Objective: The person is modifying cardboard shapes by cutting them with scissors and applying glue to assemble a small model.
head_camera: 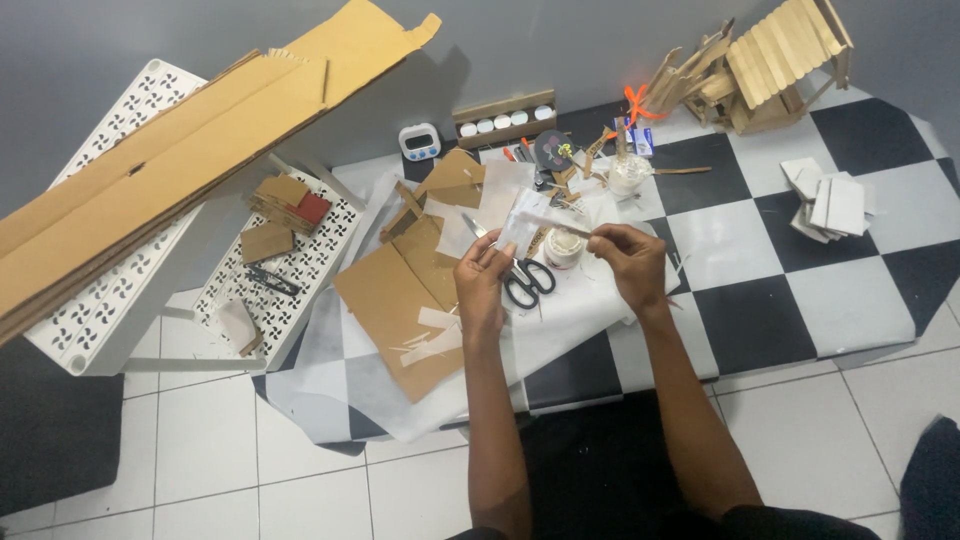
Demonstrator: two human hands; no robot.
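Note:
My left hand point(482, 283) holds up a small piece of translucent white paper point(522, 222) by its lower edge. My right hand point(630, 262) pinches the end of a thin flat stick point(556, 224) that lies across that paper. Both hands hover over a white sheet point(570, 310) on the black-and-white checkered mat point(760, 310). Black-handled scissors point(526, 280) lie just below the paper, between my hands. A small white round pot point(564, 247) stands behind the scissors. Brown cardboard pieces point(400, 300) lie to the left of my left hand.
A long folded cardboard box point(170, 160) leans over white perforated panels point(290, 270) at left. At the back stand a small white timer point(420, 142), a wooden tray of white pots point(503, 120) and a craft-stick house point(770, 65). White cards point(830, 205) are stacked at right.

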